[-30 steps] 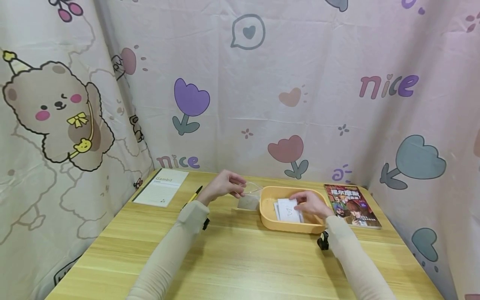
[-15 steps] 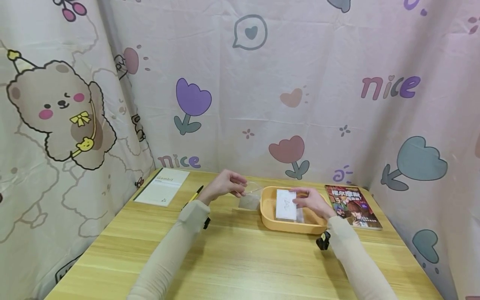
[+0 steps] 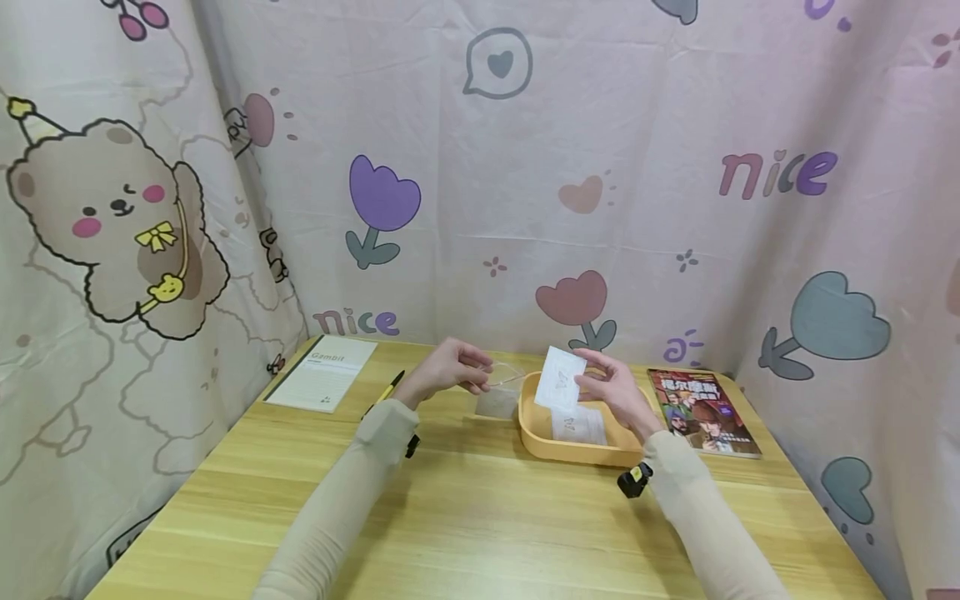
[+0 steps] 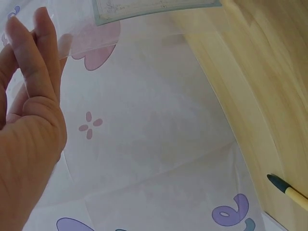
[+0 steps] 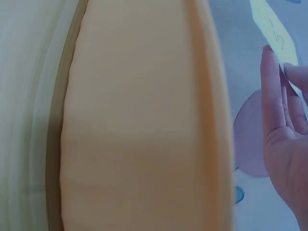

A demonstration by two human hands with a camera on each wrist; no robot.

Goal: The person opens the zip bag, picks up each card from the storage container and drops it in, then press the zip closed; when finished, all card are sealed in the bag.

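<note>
My left hand [image 3: 454, 367] pinches the top of a clear plastic bag [image 3: 498, 404], whose mouth gapes above the table left of the orange tray [image 3: 534, 446]. In the left wrist view, a piece with a pale printed face and greenish border [image 4: 156, 6] shows through the clear plastic. Above the tray, my right hand [image 3: 617, 387] holds a small white card [image 3: 560, 377] with a dark line drawing between thumb and fingers, tilted up. Another white card [image 3: 577, 425] with dark marks lies in the tray below it.
At the right of the tray lies a comic-style book [image 3: 705, 412]. A white notebook [image 3: 322, 375] is at the table's back left, with a yellow and black pen [image 3: 385, 394] beside my left wrist. A patterned curtain [image 3: 480, 208] hangs behind the table.
My right hand has lifted the white card up out of the tray and tilted it, uncovering another card below. My left hand keeps its hold on the clear bag in the same place.
</note>
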